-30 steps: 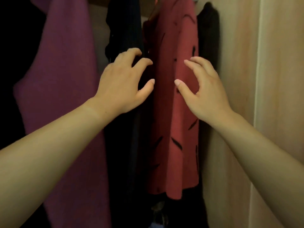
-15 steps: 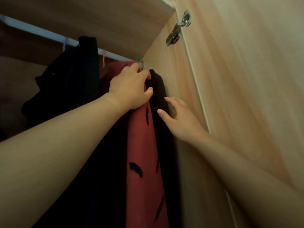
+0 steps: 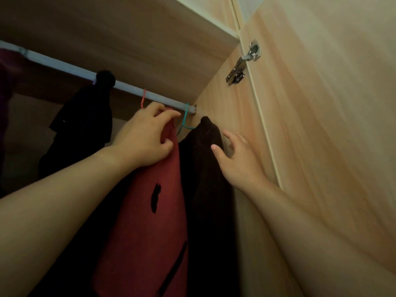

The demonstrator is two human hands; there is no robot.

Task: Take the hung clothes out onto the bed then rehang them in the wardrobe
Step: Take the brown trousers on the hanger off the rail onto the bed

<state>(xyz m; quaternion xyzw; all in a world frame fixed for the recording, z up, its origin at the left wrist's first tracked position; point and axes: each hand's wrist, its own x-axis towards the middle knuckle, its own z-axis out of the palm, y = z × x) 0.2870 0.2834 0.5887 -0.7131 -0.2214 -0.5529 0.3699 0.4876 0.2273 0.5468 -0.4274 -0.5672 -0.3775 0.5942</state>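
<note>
Red cloth [image 3: 150, 211] with black marks fills the middle of the view. Our left hand [image 3: 145, 142] holds it at the very top, fingers curled over the shoulder just under the rail [image 3: 64, 66]. Our right hand [image 3: 237, 159] is wide, fingers spread and holding nothing. It is beside the dark top [image 3: 205, 179], which hangs last in the row, close against the wall of the wardrobe [image 3: 218, 97]. All the clothes we can see hang inside — none is out on the bed yet, so we judge the task barely begun.

What could go wrong? The pink hook [image 3: 143, 98] and the green hook [image 3: 186, 118] sit near each other on the rail, and we cannot tell for sure which one carries the red cloth. Lifting by the fabric alone could slide it off its hanger and leave the hanger behind. The green hook sits at the rail's end, tight to the wall — pulling the dark top sideways could jam it there or drag its neighbour along. Another black garment [image 3: 85, 125] hangs further left, well apart, and is unlikely to get caught up.
</note>
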